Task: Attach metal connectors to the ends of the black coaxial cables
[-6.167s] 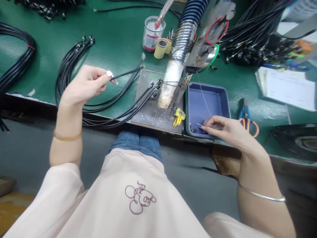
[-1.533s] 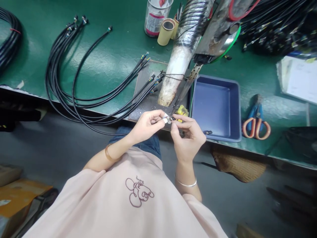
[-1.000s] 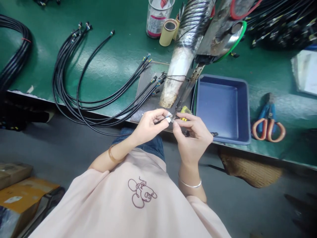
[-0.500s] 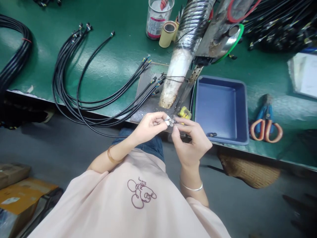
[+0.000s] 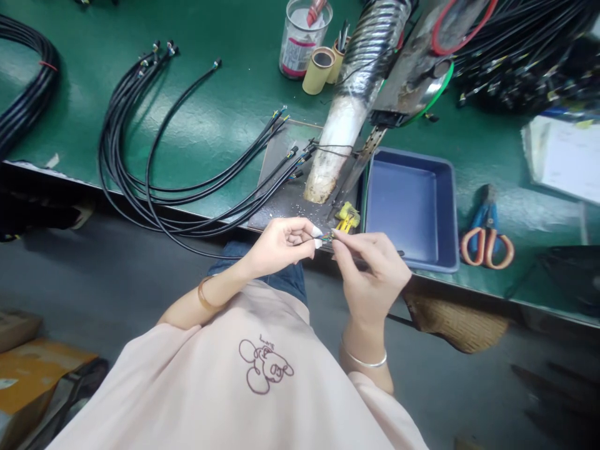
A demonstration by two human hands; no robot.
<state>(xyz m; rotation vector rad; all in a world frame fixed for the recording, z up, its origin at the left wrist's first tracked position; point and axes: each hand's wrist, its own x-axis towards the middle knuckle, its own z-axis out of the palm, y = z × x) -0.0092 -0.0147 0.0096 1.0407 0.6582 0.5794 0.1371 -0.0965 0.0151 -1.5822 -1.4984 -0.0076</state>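
Observation:
My left hand [image 5: 281, 245] pinches the end of a thin black cable [image 5: 154, 215] that loops back over the green bench [image 5: 220, 119]. My right hand [image 5: 372, 269] is closed in a pinch against the cable tip, fingertips meeting the left ones at the bench's front edge. What the right fingers hold is too small to name. Both hands hover just in front of a dark metal plate [image 5: 281, 200] and a yellow clip [image 5: 345, 219].
A blue tray [image 5: 410, 206] sits right of the hands, scissors [image 5: 485, 234] beyond it. A foil-wrapped duct and machine arm [image 5: 356, 100] stand behind the plate. A jar [image 5: 300, 40], tape rolls [image 5: 319, 69] and black cable bundles [image 5: 510, 56] line the back.
My left hand brought the cable end from the bench's left to the front edge. My right hand left the blue tray and joined it. In the last second both hands stay pinched together.

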